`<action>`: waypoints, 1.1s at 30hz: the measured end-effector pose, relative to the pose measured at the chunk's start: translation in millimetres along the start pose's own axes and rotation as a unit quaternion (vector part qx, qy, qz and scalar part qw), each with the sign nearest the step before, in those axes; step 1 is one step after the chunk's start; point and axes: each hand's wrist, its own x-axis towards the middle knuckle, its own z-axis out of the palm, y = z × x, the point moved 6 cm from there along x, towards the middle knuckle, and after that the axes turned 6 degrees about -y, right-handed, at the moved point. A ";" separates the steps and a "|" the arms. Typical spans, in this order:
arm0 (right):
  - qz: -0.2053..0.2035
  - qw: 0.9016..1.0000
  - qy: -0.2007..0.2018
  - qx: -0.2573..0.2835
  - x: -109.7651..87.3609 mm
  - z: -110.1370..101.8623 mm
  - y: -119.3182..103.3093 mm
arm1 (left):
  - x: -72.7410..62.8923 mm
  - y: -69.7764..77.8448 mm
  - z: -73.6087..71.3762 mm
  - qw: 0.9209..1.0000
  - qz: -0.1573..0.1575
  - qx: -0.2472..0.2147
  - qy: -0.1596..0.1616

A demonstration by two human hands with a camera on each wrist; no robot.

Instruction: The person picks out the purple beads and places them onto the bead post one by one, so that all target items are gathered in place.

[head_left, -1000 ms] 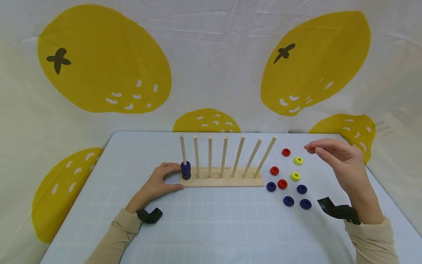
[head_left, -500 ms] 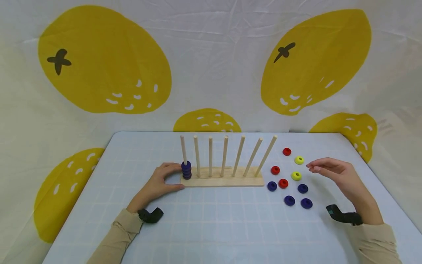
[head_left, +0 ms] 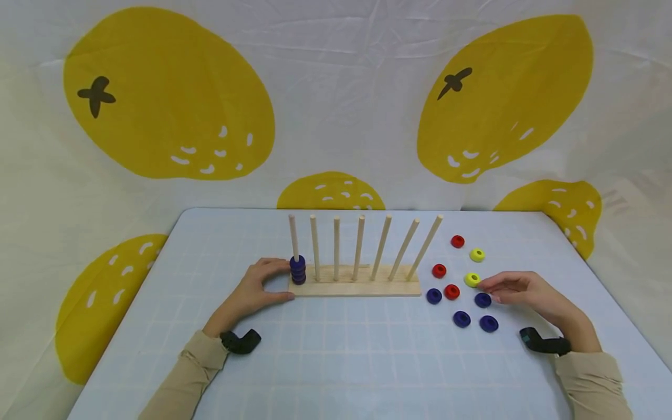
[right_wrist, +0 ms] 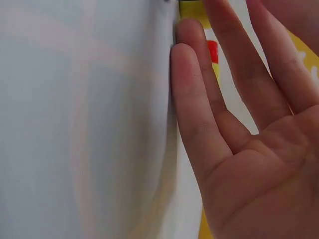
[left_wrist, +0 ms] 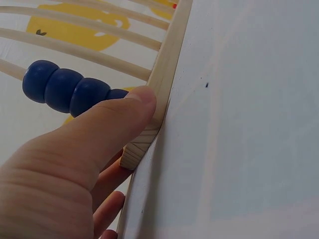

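A wooden peg rack [head_left: 357,289] stands on the table with a row of upright pegs. Its leftmost peg carries a stack of several dark blue beads [head_left: 297,270]. My left hand [head_left: 257,286] grips the rack's left end, thumb on the front edge and fingers behind. In the left wrist view the thumb [left_wrist: 137,102] lies beside the lowest bead. Over at the loose beads, my right hand [head_left: 530,294] has its fingertips right by a yellow bead [head_left: 472,280] and a blue bead [head_left: 483,300]. Its fingers [right_wrist: 192,94] are loosely extended in the right wrist view, low along the table.
Red beads [head_left: 438,270], another yellow bead [head_left: 477,255] and more blue beads [head_left: 489,324] lie scattered right of the rack. A white cloth with yellow lemon prints [head_left: 168,93] hangs behind the table [head_left: 336,361].
My right hand has come down from above the table's right side to the loose beads, its fingertips now beside the yellow and blue ones. The left hand and rack have stayed put.
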 end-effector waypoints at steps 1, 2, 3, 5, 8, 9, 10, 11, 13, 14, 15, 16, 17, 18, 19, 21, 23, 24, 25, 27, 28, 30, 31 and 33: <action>0.003 1.000 -0.005 -0.001 -0.2 -0.1 1.3 | 0.0 0.1 -0.1 1.000 -0.001 0.000 0.000; 0.005 1.000 -0.010 -0.001 -0.3 0.0 2.0 | 0.1 0.0 -0.1 1.000 -0.001 0.001 0.000; 0.001 1.000 -0.018 -0.003 -0.3 0.4 2.1 | 0.2 0.0 -0.1 1.000 -0.001 0.002 0.000; -0.010 0.999 -0.031 -0.006 -0.2 1.6 1.2 | 0.5 0.1 -0.3 1.000 -0.001 0.002 0.000; -0.024 0.999 -0.044 -0.014 0.0 3.7 -1.3 | 0.5 -0.2 -0.4 1.000 -0.005 0.003 0.000; -0.028 0.998 -0.049 -0.021 0.2 4.7 -2.3 | 0.5 -0.4 -0.5 1.000 -0.007 0.003 0.000; -0.031 0.998 -0.051 -0.026 0.4 5.4 -3.2 | 0.4 -0.4 -0.6 1.000 -0.008 0.003 0.000; -0.032 0.998 -0.050 -0.031 0.7 6.0 -4.0 | 0.4 -0.8 -0.6 1.000 -0.010 0.003 0.000; -0.036 0.997 -0.050 -0.041 1.4 7.0 -5.7 | 0.3 -0.7 -0.9 1.000 -0.008 0.002 0.002; -0.038 0.997 -0.049 -0.048 1.8 7.5 -6.5 | 0.4 -0.8 -0.9 1.000 -0.007 0.002 0.002; -0.036 0.997 -0.046 -0.052 2.3 7.7 -7.0 | 0.4 -0.7 -0.9 1.000 -0.004 0.002 0.003; -0.034 0.997 -0.044 -0.054 2.8 7.9 -7.4 | 0.6 -0.7 -0.9 1.000 0.000 0.002 0.004; -0.031 0.997 -0.041 -0.058 3.2 8.1 -7.7 | 0.6 -0.8 -0.8 1.000 0.002 0.002 0.004; -0.028 0.997 -0.039 -0.060 3.5 8.2 -7.9 | 0.7 -0.8 -0.6 1.000 0.005 0.002 0.004; -0.025 0.997 -0.037 -0.062 3.7 8.3 -8.1 | 0.8 -1.0 -0.4 1.000 0.008 0.003 0.004; -0.025 0.997 -0.036 -0.068 3.9 8.7 -9.5 | 0.8 -1.6 0.1 1.000 0.013 0.004 0.004; -0.028 0.996 -0.034 -0.072 3.9 8.9 -10.9 | 0.9 -1.9 0.4 1.000 0.015 0.006 0.003; -0.029 0.996 -0.034 -0.075 3.9 9.2 -11.7 | 0.8 -1.9 0.5 1.000 0.015 0.006 0.003; -0.032 0.996 -0.033 -0.078 3.9 9.5 -12.7 | 0.7 -1.8 0.4 1.000 0.015 0.006 0.004; -0.035 0.995 -0.032 -0.085 4.2 9.9 -14.3 | 0.3 -1.4 0.4 1.000 0.014 0.005 0.004; -0.033 0.995 -0.031 -0.086 4.4 10.1 -14.8 | 0.2 -1.0 0.3 1.000 0.014 0.004 0.004; -0.030 0.995 -0.029 -0.089 5.0 10.5 -16.0 | -0.1 -0.3 0.1 1.000 0.013 0.002 0.003; -0.028 0.995 -0.029 -0.090 5.4 10.8 -16.4 | -0.4 -0.1 0.1 1.000 0.013 0.003 0.003; -0.023 0.995 -0.031 -0.092 6.4 11.7 -17.3 | -0.9 0.5 -0.2 1.000 0.015 0.004 0.005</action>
